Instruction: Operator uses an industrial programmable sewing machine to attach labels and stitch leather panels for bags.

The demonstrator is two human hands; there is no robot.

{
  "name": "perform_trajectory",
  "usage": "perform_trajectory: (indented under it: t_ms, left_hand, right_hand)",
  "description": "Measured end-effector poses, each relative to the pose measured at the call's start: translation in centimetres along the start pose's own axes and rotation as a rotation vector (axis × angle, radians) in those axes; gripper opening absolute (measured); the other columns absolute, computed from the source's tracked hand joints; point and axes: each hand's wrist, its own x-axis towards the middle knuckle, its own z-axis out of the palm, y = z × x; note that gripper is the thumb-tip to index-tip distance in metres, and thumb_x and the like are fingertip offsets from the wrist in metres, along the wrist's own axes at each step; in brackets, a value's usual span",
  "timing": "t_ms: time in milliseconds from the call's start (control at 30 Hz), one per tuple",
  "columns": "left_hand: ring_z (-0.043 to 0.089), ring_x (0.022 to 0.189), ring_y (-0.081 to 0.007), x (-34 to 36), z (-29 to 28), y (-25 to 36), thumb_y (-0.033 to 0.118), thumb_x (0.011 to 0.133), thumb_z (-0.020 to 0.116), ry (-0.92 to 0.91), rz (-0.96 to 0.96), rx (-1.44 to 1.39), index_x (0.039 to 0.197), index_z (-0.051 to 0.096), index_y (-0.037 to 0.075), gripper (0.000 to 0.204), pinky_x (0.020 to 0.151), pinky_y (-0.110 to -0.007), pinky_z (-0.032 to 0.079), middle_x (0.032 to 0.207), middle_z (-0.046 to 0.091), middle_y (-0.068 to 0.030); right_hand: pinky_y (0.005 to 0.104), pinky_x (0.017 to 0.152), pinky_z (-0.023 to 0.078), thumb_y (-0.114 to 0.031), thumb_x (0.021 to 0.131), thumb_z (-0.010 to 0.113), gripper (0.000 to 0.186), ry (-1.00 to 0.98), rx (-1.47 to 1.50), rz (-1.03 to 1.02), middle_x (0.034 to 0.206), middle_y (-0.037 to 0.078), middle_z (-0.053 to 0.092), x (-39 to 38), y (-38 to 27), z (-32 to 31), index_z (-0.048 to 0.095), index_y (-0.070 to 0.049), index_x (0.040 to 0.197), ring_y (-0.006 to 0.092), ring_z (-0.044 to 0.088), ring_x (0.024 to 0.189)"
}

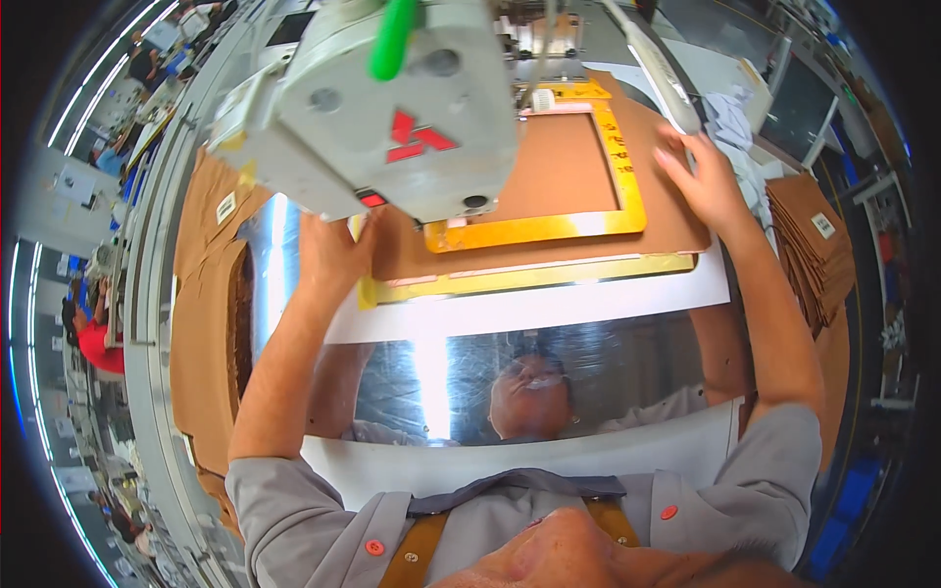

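Observation:
A brown fabric panel (549,162) lies under a pale sewing machine head (392,127). On top of it sits a yellow rectangular clamp frame (549,231), and a yellow strip (539,275) runs along its near edge. My left hand (335,245) is at the panel's left edge, its thumb against the fabric; the machine head hides the other fingers. Over the panel's right side my right hand (704,181) is raised, open, with fingers apart and nothing seen in it. The fingertips are close to the end of a white lamp-like arm (659,73).
A shiny metal plate (470,377) and a white sheet (549,306) lie between me and the panel. Brown fabric pieces (211,323) hang at the left; a brown stack (809,240) lies at the right beside white cloth (730,122). Other people work at far left.

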Motion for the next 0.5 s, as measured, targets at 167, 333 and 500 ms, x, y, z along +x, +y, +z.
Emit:
perform_trajectory:
  t_ms: [167,333,500]
  left_hand:
    - [0.051,0.139,-0.0302,-5.1,-2.0,3.3,0.021,0.097,0.063,-0.283,-0.083,0.083,0.137,0.062,0.004,0.043,0.117,-0.049,0.033,0.145,0.059,-0.0148]
    - [0.035,0.151,-0.0280,-5.2,-1.6,4.0,0.033,0.102,0.049,-0.345,0.012,0.318,0.149,0.049,0.002,0.057,0.125,-0.052,0.015,0.156,0.048,-0.0148]
    - [0.034,0.152,-0.0276,-5.8,-1.0,3.8,0.034,0.103,0.046,-0.329,-0.024,0.290,0.153,0.044,0.003,0.059,0.126,-0.052,0.013,0.159,0.043,-0.0135]
  right_hand:
    - [0.0471,0.114,0.037,-0.033,0.097,0.064,0.053,-0.131,-0.240,-0.100,0.142,0.020,0.058,-6.9,-1.5,-0.4,0.057,0.002,0.137,0.0357,0.051,0.136]
    - [0.0527,0.122,0.024,-0.037,0.102,0.056,0.062,-0.170,-0.378,-0.065,0.157,0.019,0.045,-7.8,-1.4,1.0,0.044,0.001,0.150,0.0316,0.036,0.150]
    - [0.0523,0.123,0.022,-0.037,0.104,0.053,0.062,-0.147,-0.375,-0.053,0.157,0.019,0.044,-7.4,-1.8,1.3,0.043,0.001,0.151,0.0314,0.035,0.151]
